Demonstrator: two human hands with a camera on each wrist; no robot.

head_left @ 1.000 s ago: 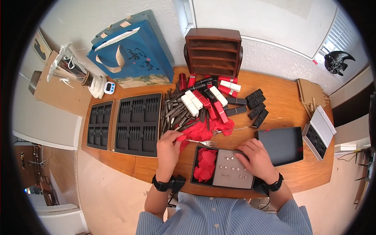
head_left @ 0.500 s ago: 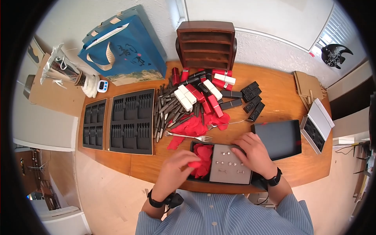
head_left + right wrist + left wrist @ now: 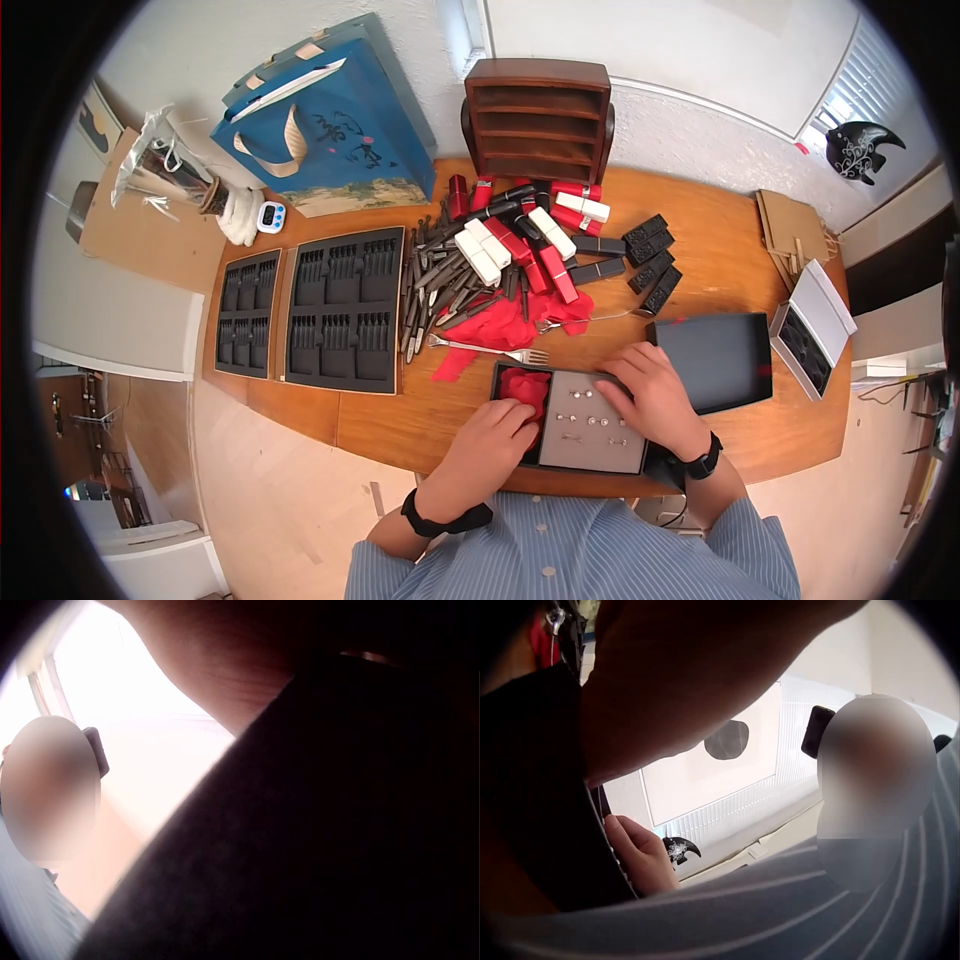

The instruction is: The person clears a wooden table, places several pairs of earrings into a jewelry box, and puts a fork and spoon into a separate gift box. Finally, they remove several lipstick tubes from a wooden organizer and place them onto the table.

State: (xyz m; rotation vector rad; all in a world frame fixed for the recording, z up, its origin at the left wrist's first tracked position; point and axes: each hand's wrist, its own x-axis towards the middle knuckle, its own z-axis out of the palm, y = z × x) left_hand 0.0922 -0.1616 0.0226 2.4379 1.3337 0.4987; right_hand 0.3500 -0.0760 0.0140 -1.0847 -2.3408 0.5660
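Observation:
In the head view a black jewelry box [image 3: 586, 470] lies at the table's front edge. Its right part holds a grey pad [image 3: 606, 460] set with several small rings or studs. Red fabric petals [image 3: 524, 386] fill the left compartment. Over the near half of that compartment is my left hand [image 3: 485, 446], fingers bent down at the petals; its fingertips are hidden, and I cannot tell whether they pinch one. My right hand [image 3: 655, 398] holds the box at its right side, thumb over the pad. The left wrist view shows part of the right hand [image 3: 646, 859] beside a dark edge.
Behind the box lie a fork [image 3: 500, 350], loose red petals [image 3: 500, 322] and a heap of dark sticks, red and white cases. A black lid [image 3: 712, 362] is to the right, black trays [image 3: 345, 312] to the left. A wooden shelf [image 3: 538, 120] stands at the back.
My left hand has come from the loose petals beside the fork, carrying a red petal, down over the box's left compartment. The right hand has stayed at the box.

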